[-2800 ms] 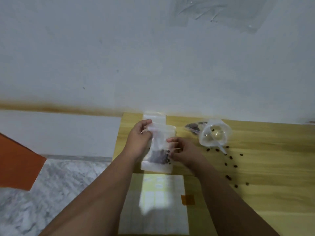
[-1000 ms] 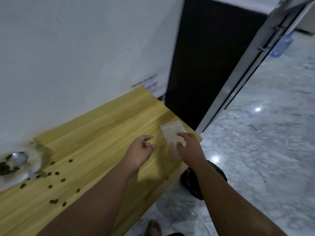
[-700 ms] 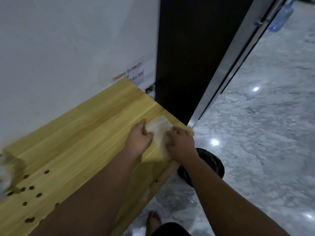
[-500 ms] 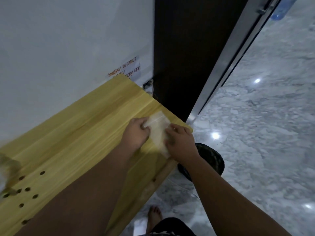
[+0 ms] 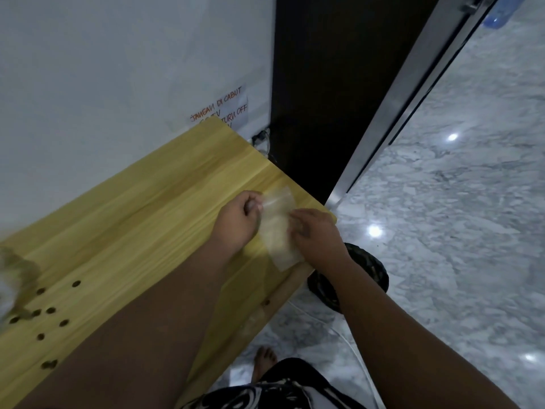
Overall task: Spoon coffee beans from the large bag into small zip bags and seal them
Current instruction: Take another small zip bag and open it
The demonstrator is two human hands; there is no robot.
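A paper note is stuck on the white wall just above the far corner of the wooden table. I can read its orange hand-lettered capitals: "JANGAN DI CABUT" on the top line, and "TURN OFF" ending the second. The table's corner hides the lower left part, and the rest is too blurred for me to read.

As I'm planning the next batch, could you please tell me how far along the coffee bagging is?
Done: some scooping seems to have happened, since loose coffee beans lie scattered on the table; no filled bag is in view. In hand: the left hand and right hand both hold a small zip bag that looks empty. Left: filling and sealing it.
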